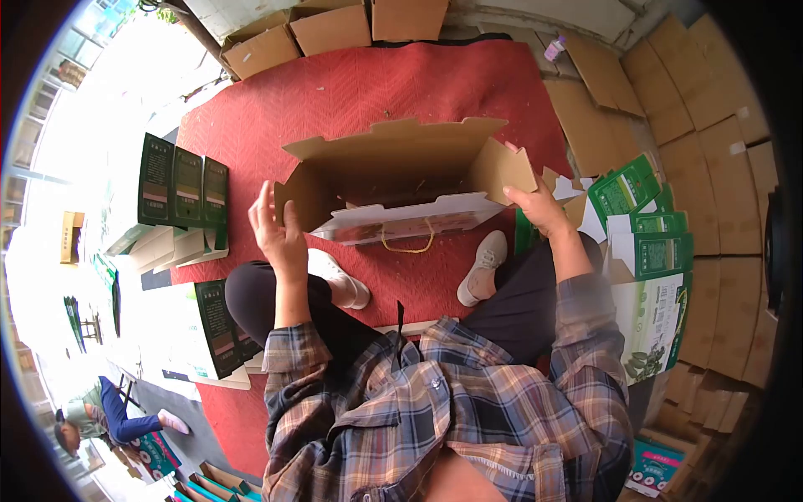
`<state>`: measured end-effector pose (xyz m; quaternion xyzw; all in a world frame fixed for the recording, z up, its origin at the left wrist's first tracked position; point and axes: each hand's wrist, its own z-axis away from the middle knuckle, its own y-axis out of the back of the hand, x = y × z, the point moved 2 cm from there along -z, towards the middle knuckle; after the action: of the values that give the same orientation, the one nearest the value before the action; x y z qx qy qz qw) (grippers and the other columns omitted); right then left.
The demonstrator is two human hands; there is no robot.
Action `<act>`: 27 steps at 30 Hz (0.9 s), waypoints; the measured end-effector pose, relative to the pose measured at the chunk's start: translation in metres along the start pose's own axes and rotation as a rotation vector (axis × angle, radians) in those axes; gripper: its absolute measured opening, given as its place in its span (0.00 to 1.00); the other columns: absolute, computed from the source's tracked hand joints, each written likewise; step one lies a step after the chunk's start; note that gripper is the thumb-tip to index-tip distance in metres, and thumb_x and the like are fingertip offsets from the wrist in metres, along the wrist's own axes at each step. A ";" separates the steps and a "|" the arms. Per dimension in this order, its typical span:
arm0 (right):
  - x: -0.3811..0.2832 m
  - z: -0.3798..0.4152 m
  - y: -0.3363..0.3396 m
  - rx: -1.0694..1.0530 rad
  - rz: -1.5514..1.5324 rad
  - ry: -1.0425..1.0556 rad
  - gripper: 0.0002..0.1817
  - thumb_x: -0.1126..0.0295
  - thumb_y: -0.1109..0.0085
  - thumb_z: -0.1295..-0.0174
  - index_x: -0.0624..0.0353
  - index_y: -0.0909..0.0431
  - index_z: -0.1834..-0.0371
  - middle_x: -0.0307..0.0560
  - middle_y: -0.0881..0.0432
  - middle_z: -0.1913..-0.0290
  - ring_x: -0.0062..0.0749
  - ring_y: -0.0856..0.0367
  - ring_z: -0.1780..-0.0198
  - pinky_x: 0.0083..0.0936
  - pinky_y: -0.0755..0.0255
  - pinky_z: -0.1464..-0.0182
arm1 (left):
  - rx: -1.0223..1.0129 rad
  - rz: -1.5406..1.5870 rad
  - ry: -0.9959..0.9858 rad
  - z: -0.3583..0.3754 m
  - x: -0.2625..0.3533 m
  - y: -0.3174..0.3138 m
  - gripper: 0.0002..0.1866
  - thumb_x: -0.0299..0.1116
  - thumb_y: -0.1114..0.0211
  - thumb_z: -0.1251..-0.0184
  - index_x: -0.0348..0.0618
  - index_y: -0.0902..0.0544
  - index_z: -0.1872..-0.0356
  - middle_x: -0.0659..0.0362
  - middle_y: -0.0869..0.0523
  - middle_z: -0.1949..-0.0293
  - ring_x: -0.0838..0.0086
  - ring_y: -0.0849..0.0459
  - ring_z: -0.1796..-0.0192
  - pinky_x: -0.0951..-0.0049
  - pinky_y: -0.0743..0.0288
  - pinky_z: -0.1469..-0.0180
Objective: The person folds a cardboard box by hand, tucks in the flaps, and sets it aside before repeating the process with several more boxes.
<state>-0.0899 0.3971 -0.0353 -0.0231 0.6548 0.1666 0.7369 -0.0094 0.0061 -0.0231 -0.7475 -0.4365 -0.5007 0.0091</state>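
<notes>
An open-topped cardboard box (393, 171) stands on the red mat between my feet, brown inside, with a white printed front and a rope handle (410, 241). Its long back panel stands up with notched edges. At the right end my right hand (539, 207) pinches the end flap, thumb on the near face and fingers mostly hidden behind it. My left hand (278, 230) is at the left end, fingers raised and spread beside the box wall, thumb close to its edge.
Green printed cartons (184, 180) stand on my left, with another carton (205, 330) nearer. Flattened green and white boxes (652, 243) pile up at right beside stacked brown cartons (703, 184). Brown boxes (330, 29) line the mat's far edge (376, 84). A person (125, 410) sits at lower left.
</notes>
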 end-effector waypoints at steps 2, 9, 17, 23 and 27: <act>-0.001 -0.002 -0.001 0.009 0.013 0.023 0.37 0.76 0.49 0.42 0.55 0.47 0.26 0.47 0.35 0.32 0.32 0.38 0.32 0.28 0.45 0.32 | 0.132 -0.082 -0.111 -0.002 0.030 0.006 0.17 0.23 0.38 0.38 0.37 0.22 0.47 0.51 0.21 0.56 0.68 0.21 0.56 0.72 0.25 0.57; 0.002 -0.004 0.001 0.001 0.020 -0.023 0.35 0.75 0.52 0.42 0.58 0.46 0.27 0.49 0.32 0.35 0.33 0.35 0.35 0.28 0.41 0.35 | -0.195 0.501 -0.058 -0.031 0.032 -0.032 0.32 0.19 0.38 0.41 0.40 0.36 0.33 0.50 0.34 0.37 0.63 0.32 0.35 0.64 0.29 0.39; 0.009 -0.002 0.008 0.030 0.031 -0.018 0.35 0.74 0.52 0.43 0.58 0.45 0.28 0.48 0.26 0.43 0.31 0.28 0.46 0.27 0.32 0.45 | -0.335 0.002 -0.061 -0.037 0.012 -0.039 0.58 0.37 0.21 0.59 0.48 0.51 0.26 0.49 0.46 0.29 0.57 0.41 0.30 0.56 0.38 0.34; 0.014 -0.005 0.008 0.034 0.002 -0.121 0.36 0.76 0.53 0.44 0.52 0.45 0.27 0.47 0.25 0.45 0.28 0.27 0.48 0.26 0.30 0.49 | -0.326 0.087 -0.031 -0.027 -0.007 -0.026 0.35 0.35 0.22 0.59 0.48 0.23 0.44 0.54 0.32 0.42 0.62 0.31 0.40 0.62 0.36 0.35; 0.007 -0.003 0.006 0.047 -0.065 -0.058 0.37 0.76 0.52 0.43 0.53 0.46 0.27 0.47 0.27 0.43 0.30 0.30 0.45 0.27 0.32 0.46 | -0.600 -0.016 0.075 -0.021 0.003 -0.020 0.14 0.37 0.26 0.51 0.42 0.14 0.64 0.56 0.19 0.64 0.63 0.22 0.52 0.60 0.37 0.35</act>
<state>-0.0937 0.4038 -0.0409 -0.0222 0.6358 0.1280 0.7609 -0.0374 0.0109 -0.0185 -0.6942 -0.2743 -0.6347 -0.2001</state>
